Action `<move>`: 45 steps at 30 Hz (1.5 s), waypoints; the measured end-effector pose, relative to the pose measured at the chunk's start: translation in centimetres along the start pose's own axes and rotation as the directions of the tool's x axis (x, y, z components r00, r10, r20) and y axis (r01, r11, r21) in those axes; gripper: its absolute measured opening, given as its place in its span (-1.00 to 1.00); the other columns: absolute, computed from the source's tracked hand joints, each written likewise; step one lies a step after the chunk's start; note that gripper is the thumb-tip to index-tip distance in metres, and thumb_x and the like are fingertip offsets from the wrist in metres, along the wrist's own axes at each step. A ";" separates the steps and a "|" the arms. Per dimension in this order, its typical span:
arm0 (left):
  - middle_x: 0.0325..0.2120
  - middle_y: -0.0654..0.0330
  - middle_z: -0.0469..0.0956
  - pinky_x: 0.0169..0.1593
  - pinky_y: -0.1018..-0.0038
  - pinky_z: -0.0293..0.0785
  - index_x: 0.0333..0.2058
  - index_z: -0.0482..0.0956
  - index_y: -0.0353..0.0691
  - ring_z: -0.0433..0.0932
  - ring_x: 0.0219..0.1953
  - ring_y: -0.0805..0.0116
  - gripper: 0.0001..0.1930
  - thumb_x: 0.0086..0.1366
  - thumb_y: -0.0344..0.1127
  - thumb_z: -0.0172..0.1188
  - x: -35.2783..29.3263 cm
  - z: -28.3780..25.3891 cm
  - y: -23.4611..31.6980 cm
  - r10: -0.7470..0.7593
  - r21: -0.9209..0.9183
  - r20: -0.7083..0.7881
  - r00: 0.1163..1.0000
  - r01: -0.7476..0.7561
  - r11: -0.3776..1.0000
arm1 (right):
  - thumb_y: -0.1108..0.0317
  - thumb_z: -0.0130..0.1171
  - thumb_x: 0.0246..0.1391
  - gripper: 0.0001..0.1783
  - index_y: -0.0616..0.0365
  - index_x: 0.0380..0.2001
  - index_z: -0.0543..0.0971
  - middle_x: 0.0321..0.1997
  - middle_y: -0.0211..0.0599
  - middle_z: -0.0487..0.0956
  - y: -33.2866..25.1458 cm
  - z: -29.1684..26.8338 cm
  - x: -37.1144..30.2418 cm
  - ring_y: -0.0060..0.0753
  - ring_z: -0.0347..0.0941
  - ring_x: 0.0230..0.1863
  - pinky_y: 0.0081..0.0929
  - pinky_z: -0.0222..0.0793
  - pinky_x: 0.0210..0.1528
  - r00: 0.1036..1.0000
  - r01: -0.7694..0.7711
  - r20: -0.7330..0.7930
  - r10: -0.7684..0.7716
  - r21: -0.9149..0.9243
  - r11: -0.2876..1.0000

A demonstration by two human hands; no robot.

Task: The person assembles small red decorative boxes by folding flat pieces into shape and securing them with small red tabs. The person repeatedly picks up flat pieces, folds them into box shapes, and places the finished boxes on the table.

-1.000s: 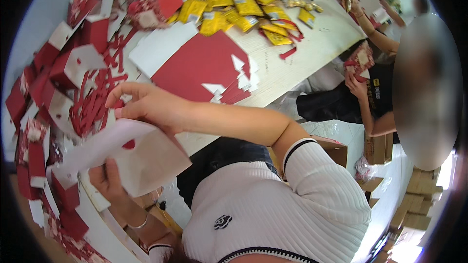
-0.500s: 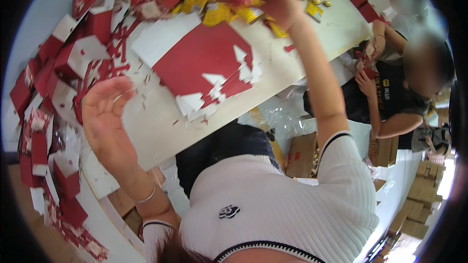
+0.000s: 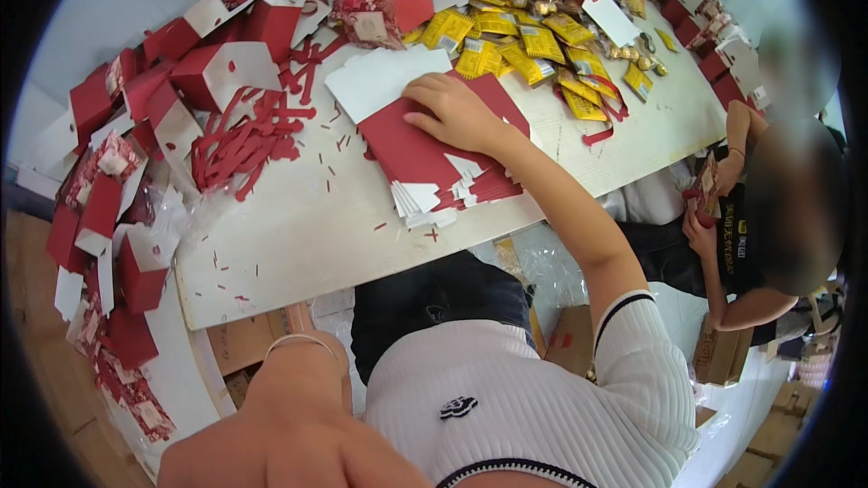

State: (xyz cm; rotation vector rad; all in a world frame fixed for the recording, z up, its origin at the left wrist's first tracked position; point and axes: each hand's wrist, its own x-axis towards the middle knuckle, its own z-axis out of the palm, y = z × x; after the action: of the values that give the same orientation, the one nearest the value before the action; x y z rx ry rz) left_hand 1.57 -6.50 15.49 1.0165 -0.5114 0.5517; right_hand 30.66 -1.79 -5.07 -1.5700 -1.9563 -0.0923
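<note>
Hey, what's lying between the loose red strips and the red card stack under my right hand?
The head view shows small red scraps on the table between the strips and the stack.

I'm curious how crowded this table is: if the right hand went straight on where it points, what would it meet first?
The right hand would first pass over the white card at its fingertips, then probably meet the loose red strips; depth is unclear.

Shows a pale bluish wall point(image 3: 127, 4) at upper left, beyond a broad white-topped table point(image 3: 289, 248) running at a slant. Has pale flooring point(image 3: 675, 309) on the right, with brown cardboard cartons point(image 3: 723, 351) standing near the table and at lower right, in bright, diffuse light.
</note>
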 end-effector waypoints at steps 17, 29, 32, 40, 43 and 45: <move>0.07 -0.33 0.05 0.13 0.20 0.08 0.13 -0.17 -0.54 0.15 0.09 -0.14 0.06 -0.11 0.02 0.30 -5.7 -8.8 -14.3 0.403 0.841 -0.442 0.801 0.527 -0.125 | 0.30 0.05 0.00 -0.74 0.25 -0.64 0.42 -0.73 -0.13 0.37 -10.8 -6.8 3.4 -0.15 0.27 -0.64 -0.36 0.11 -0.57 0.957 -0.161 -0.221 0.188 0.131 0.978; -0.15 0.08 0.42 -0.05 0.44 0.36 0.05 0.20 -0.36 0.44 -0.15 0.36 -0.37 -0.03 -0.45 0.22 -7.0 -9.1 -10.3 -0.049 0.312 -0.711 0.701 0.378 0.872 | 0.39 0.05 -0.05 -0.76 0.23 -0.26 0.43 -0.28 -0.05 0.46 -14.9 -7.3 1.5 -0.07 0.37 -0.24 -0.35 0.25 -0.20 0.844 0.206 -0.513 -0.155 0.044 0.978; -0.14 0.07 0.43 -0.05 0.44 0.38 0.02 0.26 -0.36 0.46 -0.13 0.29 -0.49 0.07 -0.39 0.12 -7.5 -7.3 -7.1 -0.097 0.056 -0.794 0.600 0.231 0.971 | 0.65 -0.03 -0.31 -0.37 0.13 0.00 0.35 0.09 0.00 0.26 -13.2 -9.2 -1.9 -0.05 0.26 -0.02 -0.28 0.15 0.04 0.884 0.182 -0.445 -0.143 0.047 0.982; -0.16 0.07 0.45 -0.08 0.45 0.39 -0.04 0.34 -0.35 0.47 -0.15 0.30 -0.52 0.12 -0.18 0.12 -8.7 -5.1 -6.2 -0.186 0.139 -0.872 0.453 0.594 0.792 | 0.52 0.10 -0.39 -0.46 -0.01 -0.15 0.44 0.14 0.00 0.20 -17.2 -5.8 -6.2 0.13 0.03 0.21 -0.02 -0.08 0.20 0.939 0.322 -0.164 -0.301 0.124 0.939; 0.07 0.03 0.21 0.08 0.38 0.22 0.11 0.11 -0.34 0.26 0.08 0.22 -0.29 0.14 0.05 0.06 -10.0 -7.2 -5.9 -0.132 0.259 -0.648 0.750 0.380 0.888 | 0.33 0.21 -0.39 -0.51 0.08 -0.23 0.41 0.07 -0.06 0.28 -16.3 -5.1 -5.3 0.13 0.04 0.20 0.02 -0.10 0.19 0.927 0.345 -0.264 -0.268 0.313 0.885; 0.16 0.03 0.05 0.16 0.33 0.09 0.18 -0.04 -0.31 0.14 0.17 0.22 -0.19 0.14 0.15 -0.01 -14.3 -12.3 -5.3 0.003 0.475 -0.457 0.890 0.241 0.846 | 0.15 0.36 -0.51 -0.22 0.17 -0.11 0.30 0.00 -0.04 0.31 -14.4 -3.4 -4.6 0.04 0.13 0.12 -0.06 -0.04 0.16 0.880 0.407 -0.424 -0.213 0.443 0.798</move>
State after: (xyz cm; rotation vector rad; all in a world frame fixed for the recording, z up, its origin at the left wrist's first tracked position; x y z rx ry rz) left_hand -4.11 -0.47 -2.29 1.3797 0.1318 0.8061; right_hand 19.56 -11.32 -0.10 -0.7955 -1.7379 0.0215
